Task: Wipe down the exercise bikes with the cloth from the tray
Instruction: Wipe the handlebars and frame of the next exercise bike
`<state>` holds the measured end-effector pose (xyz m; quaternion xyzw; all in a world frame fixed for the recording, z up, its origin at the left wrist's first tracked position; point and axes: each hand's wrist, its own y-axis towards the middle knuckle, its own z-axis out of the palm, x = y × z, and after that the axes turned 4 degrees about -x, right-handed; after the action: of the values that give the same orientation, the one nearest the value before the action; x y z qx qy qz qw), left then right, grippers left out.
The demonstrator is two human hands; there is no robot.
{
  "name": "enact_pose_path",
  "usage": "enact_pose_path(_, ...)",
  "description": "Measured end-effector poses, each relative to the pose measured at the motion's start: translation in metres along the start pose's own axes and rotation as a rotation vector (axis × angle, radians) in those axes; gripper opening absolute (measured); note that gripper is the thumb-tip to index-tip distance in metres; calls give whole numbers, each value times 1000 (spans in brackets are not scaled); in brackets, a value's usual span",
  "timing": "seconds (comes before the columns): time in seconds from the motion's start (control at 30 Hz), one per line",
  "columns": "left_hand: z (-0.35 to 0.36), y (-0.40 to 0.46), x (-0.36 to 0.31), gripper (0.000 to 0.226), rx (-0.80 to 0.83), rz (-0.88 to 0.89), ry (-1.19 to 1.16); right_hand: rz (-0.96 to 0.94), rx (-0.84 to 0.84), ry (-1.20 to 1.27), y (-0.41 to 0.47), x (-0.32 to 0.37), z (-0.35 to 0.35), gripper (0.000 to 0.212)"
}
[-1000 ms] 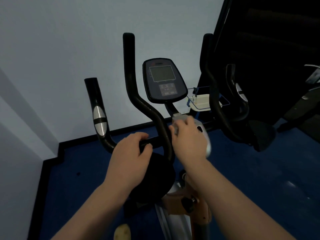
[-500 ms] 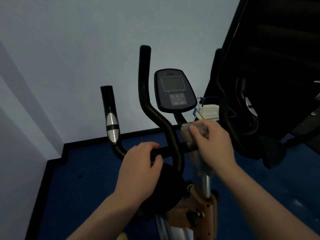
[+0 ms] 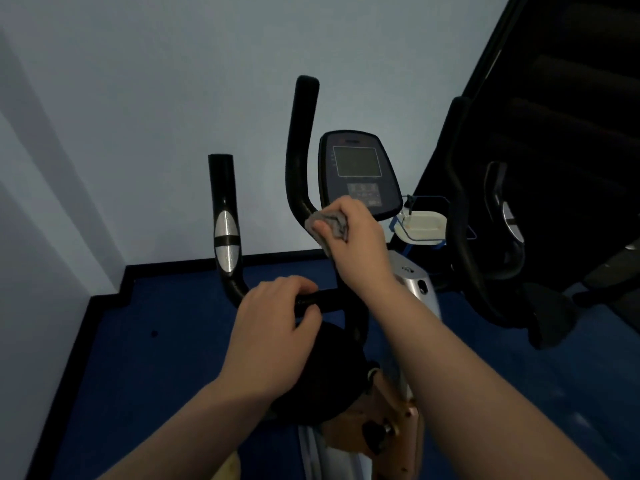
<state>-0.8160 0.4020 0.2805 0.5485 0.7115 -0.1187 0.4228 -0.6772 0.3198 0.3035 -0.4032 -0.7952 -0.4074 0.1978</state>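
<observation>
The right hand (image 3: 353,233) clenches its fingers around the grey cloth (image 3: 329,223), pressing it on the inner handlebar (image 3: 301,150) at centre frame, just below the console (image 3: 358,174) (its writing is too dim to read). The left hand (image 3: 273,327) grasps the horizontal bar (image 3: 329,299) lower centre. Open blue floor (image 3: 138,358) lies at lower left, edged by the wall (image 3: 138,98). A white tray (image 3: 422,226) sits right of the console.

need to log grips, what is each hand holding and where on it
The right hand grips the bunched grey cloth around its middle. The left hand grips the bike's horizontal handlebar.
</observation>
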Motion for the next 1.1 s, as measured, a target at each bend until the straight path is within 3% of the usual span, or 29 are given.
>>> enact_pose_path(0.23, -1, -2, 1, 23, 17, -20, -24, 206, -66, 156, -96, -15, -31, 7)
enact_pose_path(0.37, -1, -2, 1, 24, 18, -25, -11, 255, 6, 170, -121, -16, -39, 9)
enact_pose_path(0.5, -1, -2, 3, 25, 18, -21, -13, 323, -146, -36, -74, -22, -47, 7)
enact_pose_path(0.6, 0, -2, 3, 25, 16, -30, -10, 292, -41, -426, -57, -23, -34, 19)
enact_pose_path(0.83, 1, -3, 4, 26, 6, -47, -50, 290, -2, -246, -87, -27, -68, 5)
enact_pose_path(0.9, 3, -4, 5, 24, -27, -65, -119, 184, -38, -58, -67, -21, -74, 8)
enact_pose_path(0.97, 3, -8, 6, 23, -112, -63, -190, 16, 99, 33, -49, -7, -66, 18)
enact_pose_path(1.03, 1, -13, 9, 26, -213, -56, -211, -194, 322, -143, -42, 0, -53, 27)
enact_pose_path(1.1, -8, -16, 16, 31, -296, -37, -215, -410, 432, -337, -39, -5, -51, 28)
